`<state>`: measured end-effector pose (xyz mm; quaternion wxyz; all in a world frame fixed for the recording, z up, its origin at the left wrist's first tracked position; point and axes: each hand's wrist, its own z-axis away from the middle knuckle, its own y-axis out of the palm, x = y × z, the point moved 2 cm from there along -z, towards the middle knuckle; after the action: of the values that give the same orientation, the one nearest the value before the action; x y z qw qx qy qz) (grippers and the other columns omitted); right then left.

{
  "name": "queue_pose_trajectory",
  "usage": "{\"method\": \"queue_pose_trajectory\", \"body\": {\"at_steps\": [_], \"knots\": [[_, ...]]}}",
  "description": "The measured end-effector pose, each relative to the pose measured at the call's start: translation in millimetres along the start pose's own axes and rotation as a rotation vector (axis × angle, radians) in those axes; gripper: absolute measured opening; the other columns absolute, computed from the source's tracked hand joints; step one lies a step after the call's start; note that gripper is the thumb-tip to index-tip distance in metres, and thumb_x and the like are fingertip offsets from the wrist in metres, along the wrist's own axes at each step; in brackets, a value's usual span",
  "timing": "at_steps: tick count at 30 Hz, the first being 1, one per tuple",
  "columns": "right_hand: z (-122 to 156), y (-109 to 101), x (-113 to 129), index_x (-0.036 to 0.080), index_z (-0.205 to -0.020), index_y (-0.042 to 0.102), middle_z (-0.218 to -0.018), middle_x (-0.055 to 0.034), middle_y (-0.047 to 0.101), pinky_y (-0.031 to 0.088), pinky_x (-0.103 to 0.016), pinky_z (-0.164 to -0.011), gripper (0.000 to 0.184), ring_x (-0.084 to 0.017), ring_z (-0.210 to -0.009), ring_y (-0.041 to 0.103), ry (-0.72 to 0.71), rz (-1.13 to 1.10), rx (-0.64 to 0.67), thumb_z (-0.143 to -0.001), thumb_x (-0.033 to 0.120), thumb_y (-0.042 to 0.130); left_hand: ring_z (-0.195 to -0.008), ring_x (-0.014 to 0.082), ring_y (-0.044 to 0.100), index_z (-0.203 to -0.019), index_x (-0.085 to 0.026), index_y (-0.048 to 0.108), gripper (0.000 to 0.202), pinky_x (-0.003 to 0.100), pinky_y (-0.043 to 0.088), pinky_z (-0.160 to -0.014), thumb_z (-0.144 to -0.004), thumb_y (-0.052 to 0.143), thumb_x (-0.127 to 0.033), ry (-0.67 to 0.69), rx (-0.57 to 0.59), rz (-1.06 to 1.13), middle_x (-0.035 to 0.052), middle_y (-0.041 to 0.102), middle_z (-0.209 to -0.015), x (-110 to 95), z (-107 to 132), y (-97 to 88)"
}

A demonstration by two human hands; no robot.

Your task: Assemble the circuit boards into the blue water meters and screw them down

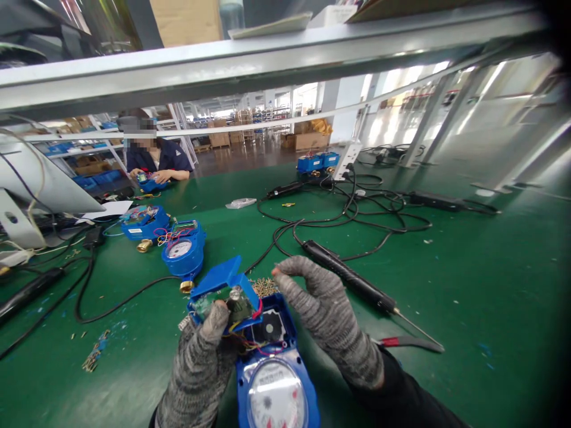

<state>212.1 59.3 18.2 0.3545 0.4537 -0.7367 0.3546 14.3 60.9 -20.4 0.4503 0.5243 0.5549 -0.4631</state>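
My left hand (pixel 196 362), in a grey knitted glove with a bare thumb tip, grips a blue plastic housing (pixel 217 278) with a circuit board in it. Red and yellow wires run from that housing to a blue water meter (pixel 277 398), whose upper compartment (pixel 270 324) stands uncovered below a round dial. To the right of this compartment is my right hand (pixel 328 315), also gloved, its thumb and forefinger pinched together. Whatever they may hold is too small to tell. Behind the meter lies a pile of small brass-coloured screws (pixel 266 288).
An electric screwdriver (pixel 348 276) and red-handled pliers (pixel 408 342) lie at the right. More blue meters (pixel 182 249) stand at the left; black cables (pixel 352 208) tangle before a power strip (pixel 347 159). Another person (pixel 158 157) handles a meter across the table. A metal shelf beam (pixel 267 59) crosses overhead.
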Motion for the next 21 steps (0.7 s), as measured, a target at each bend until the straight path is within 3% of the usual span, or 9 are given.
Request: {"method": "queue_pose_trajectory", "body": {"at_steps": [3, 8, 14, 21], "knots": [[10.2, -3.5, 13.6, 0.023, -0.085, 0.064, -0.084, -0.0002, 0.067, 0.052, -0.03, -0.073, 0.004, -0.016, -0.079, 0.063, -0.12, -0.014, -0.072, -0.083, 0.02, 0.063, -0.119, 0.0284, 0.058, -0.088, -0.029, 0.072, 0.029, 0.041, 0.05, -0.1, -0.064, 0.076, -0.045, 0.067, -0.117, -0.022, 0.0015, 0.074, -0.102, -4.5, 1.7, 3.5], [24.8, 4.6, 24.7, 0.025, -0.091, 0.067, -0.087, -0.0009, 0.068, 0.053, -0.032, -0.075, 0.013, -0.017, -0.083, 0.063, -0.214, -0.022, -0.059, -0.081, 0.017, 0.066, -0.114, 0.0256, 0.061, -0.105, -0.029, 0.069, 0.037, 0.039, 0.053, -0.096, -0.077, 0.063, -0.052, 0.062, -0.16, -0.046, 0.0012, 0.073, -0.104, -9.9, 8.9, 20.2], [29.5, 13.5, 17.9, 0.025, -0.093, 0.069, -0.089, -0.0024, 0.069, 0.055, -0.031, -0.076, 0.015, -0.017, -0.084, 0.064, -0.142, -0.103, -0.092, -0.081, 0.017, 0.065, -0.11, 0.0282, 0.063, -0.107, -0.032, 0.066, 0.036, 0.038, 0.056, -0.088, -0.077, 0.065, -0.051, 0.022, -0.191, -0.12, 0.0014, 0.073, -0.105, -2.8, 18.3, 23.4], [22.4, 10.8, 19.6, 0.021, -0.096, 0.073, -0.092, -0.005, 0.071, 0.055, -0.03, -0.076, 0.018, -0.018, -0.085, 0.066, -0.03, -0.186, 0.022, -0.083, 0.018, 0.063, -0.095, 0.0265, 0.067, -0.119, -0.027, 0.057, 0.053, 0.035, 0.055, -0.085, -0.071, 0.073, -0.041, 0.044, -0.319, -0.193, 0.0042, 0.071, -0.109, -4.9, 23.3, 24.4]]}}
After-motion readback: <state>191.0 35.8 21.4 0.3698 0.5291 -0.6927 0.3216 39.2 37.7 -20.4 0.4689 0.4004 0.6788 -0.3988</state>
